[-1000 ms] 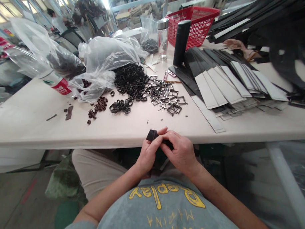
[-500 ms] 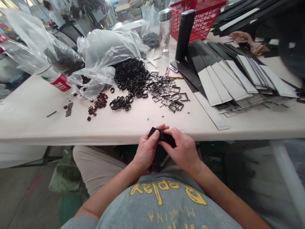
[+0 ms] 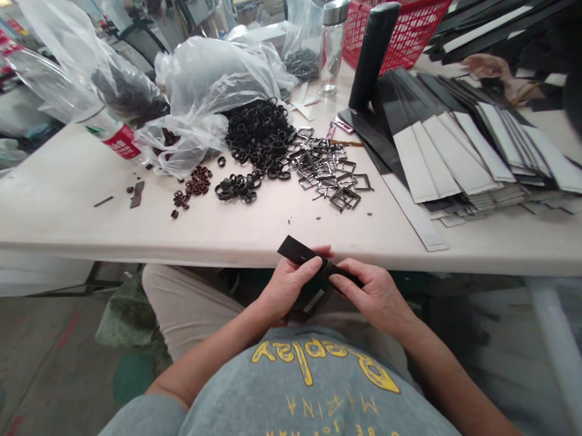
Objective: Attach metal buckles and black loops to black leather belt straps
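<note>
- By the near edge of the table (image 3: 243, 232): black strap (image 3: 294, 248), slanted.
- Left hand (image 3: 291, 278): holds strap, thumb on top.
- Right hand (image 3: 374, 291): pinches strap farther right.
- Beyond: metal buckles (image 3: 344, 199), black loops (image 3: 260, 137).

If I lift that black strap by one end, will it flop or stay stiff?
The black strap is probably fairly stiff: its free end juts past the left hand without visible droop. It looks thin, so likely light. That end looks flat, so rolling seems unlikely.
</note>
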Demonstrator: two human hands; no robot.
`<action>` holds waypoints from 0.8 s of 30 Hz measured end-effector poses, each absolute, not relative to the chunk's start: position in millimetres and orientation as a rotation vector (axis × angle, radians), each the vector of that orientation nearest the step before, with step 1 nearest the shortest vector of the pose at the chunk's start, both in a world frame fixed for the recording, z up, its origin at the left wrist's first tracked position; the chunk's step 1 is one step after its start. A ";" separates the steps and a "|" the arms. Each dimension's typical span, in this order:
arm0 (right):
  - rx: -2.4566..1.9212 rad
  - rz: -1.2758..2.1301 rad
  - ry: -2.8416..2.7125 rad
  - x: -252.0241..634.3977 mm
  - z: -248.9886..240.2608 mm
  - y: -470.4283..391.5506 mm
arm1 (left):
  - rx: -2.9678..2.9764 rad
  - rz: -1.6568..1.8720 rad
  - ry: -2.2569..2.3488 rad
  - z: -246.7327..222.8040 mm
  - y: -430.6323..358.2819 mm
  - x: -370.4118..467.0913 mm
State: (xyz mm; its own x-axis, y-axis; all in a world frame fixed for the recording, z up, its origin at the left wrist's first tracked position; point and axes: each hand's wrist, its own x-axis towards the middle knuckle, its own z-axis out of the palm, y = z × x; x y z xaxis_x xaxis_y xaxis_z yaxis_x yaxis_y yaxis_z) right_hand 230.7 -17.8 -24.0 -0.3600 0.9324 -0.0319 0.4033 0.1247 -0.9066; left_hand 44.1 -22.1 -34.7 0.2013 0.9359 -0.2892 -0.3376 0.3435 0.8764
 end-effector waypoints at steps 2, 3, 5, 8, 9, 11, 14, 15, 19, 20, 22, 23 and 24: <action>-1.322 1.223 -1.888 237.7 -23.0 -16.5 | 0.812 1.070 1.083 -30.6 -16.4 34.7; -1.330 1.237 -1.916 241.6 -22.0 -16.0 | 0.832 1.091 1.123 -27.8 -13.4 30.0; -1.328 1.244 -1.947 247.5 -19.1 -15.6 | 0.863 1.104 1.151 -22.5 -8.9 23.7; -1.324 1.075 -1.961 246.5 -13.5 -16.6 | 0.843 1.069 1.113 -19.3 -6.5 26.2; -1.318 0.984 -1.976 243.6 -12.0 -17.0 | 0.813 1.059 1.095 -19.4 -6.3 29.7; -1.292 0.820 -2.016 236.6 -10.6 -17.3 | 0.755 1.044 1.055 -19.6 -5.7 38.3; -1.260 0.702 -2.020 229.2 -13.7 -16.1 | 0.746 1.044 1.003 -16.8 -3.9 48.4; -1.259 0.682 -2.008 228.5 -15.9 -15.5 | 0.758 1.044 0.992 -15.4 -3.1 50.1; -1.241 0.592 -1.996 231.1 -25.7 -14.9 | 0.821 1.009 0.980 -11.9 0.0 50.3; -1.227 0.554 -2.001 232.1 -27.5 -15.1 | 0.842 0.993 0.974 -11.7 1.0 49.4; -1.196 0.475 -2.008 234.2 -29.6 -15.4 | 0.891 0.939 0.960 -11.0 4.9 47.3; -1.189 0.440 -1.999 235.6 -30.0 -15.2 | 0.920 0.906 0.953 -10.4 8.3 46.1; -1.192 0.416 -1.983 237.2 -30.0 -14.9 | 0.957 0.878 0.950 -9.4 13.1 44.9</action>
State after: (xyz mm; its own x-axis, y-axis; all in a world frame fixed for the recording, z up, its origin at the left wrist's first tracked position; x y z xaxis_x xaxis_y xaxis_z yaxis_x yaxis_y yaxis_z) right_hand 237.2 -14.9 -30.0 -0.2655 0.8542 0.4470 0.6025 0.5090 -0.6148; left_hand 44.9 13.1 -9.4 0.3292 0.9097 -0.2530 -0.1807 0.3237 0.9287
